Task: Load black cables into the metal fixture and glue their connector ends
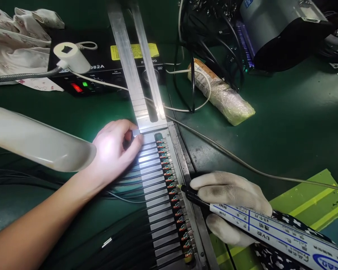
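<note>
My bare left hand (112, 146) grips the left edge of a long metal fixture (154, 195) near its upper end, thumb on top. Across the fixture lie several black cables (149, 161), side by side, their ends showing a row of small connectors with coloured wires (171, 178). In my gloved right hand (233, 198) is a white UV glue tube (259, 225) with blue print and a black nozzle. The nozzle's fine tip is at one connector midway along the row; whether it touches cannot be told.
A white lamp arm (39, 138) crosses over my left wrist. Behind the fixture stands a black control box (101, 75) with lit switches. A wrapped roll (222, 93), tangled black cords (211, 37) and a grey machine (281, 33) lie further right. A yellow-green sheet (307, 202) sits under my right arm.
</note>
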`<state>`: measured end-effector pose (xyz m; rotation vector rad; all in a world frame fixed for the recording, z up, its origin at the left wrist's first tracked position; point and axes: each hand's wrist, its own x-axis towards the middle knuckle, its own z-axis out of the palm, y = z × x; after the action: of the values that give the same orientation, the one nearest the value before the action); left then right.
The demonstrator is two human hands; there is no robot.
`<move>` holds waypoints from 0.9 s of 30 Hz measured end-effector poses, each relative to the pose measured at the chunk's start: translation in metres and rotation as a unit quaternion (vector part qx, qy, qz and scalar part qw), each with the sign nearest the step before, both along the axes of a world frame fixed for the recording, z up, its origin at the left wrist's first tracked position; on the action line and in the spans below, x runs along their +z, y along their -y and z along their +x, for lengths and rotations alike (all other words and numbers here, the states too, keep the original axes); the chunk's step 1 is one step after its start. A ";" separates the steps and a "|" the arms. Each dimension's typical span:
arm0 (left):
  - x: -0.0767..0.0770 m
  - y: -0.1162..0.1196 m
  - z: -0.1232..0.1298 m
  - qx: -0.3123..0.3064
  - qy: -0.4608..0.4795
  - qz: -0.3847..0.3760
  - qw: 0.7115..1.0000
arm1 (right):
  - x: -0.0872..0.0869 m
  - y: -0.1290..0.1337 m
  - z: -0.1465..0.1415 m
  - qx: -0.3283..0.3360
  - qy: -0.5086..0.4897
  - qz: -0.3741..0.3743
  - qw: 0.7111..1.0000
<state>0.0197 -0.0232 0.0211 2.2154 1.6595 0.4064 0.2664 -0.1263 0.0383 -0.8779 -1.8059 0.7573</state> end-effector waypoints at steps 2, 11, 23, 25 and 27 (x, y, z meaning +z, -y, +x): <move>0.000 0.000 0.000 0.001 0.001 0.001 1.000 | 0.000 0.000 -0.001 0.000 0.001 -0.001 1.000; -0.003 0.001 -0.002 -0.005 0.002 0.011 1.000 | -0.002 0.001 -0.003 -0.003 -0.005 -0.003 1.000; -0.003 0.000 -0.002 -0.004 -0.004 0.013 1.000 | -0.005 0.003 -0.004 -0.024 -0.035 0.012 0.999; -0.003 0.000 -0.002 -0.001 -0.002 0.010 1.000 | -0.004 0.002 -0.003 -0.020 -0.031 0.010 0.999; -0.003 0.000 -0.001 0.000 -0.003 0.009 1.000 | -0.002 0.000 -0.003 -0.011 -0.022 0.008 1.000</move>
<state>0.0182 -0.0236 0.0183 2.2322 1.6645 0.4175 0.2639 -0.1267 0.0362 -0.8639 -1.7586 0.7413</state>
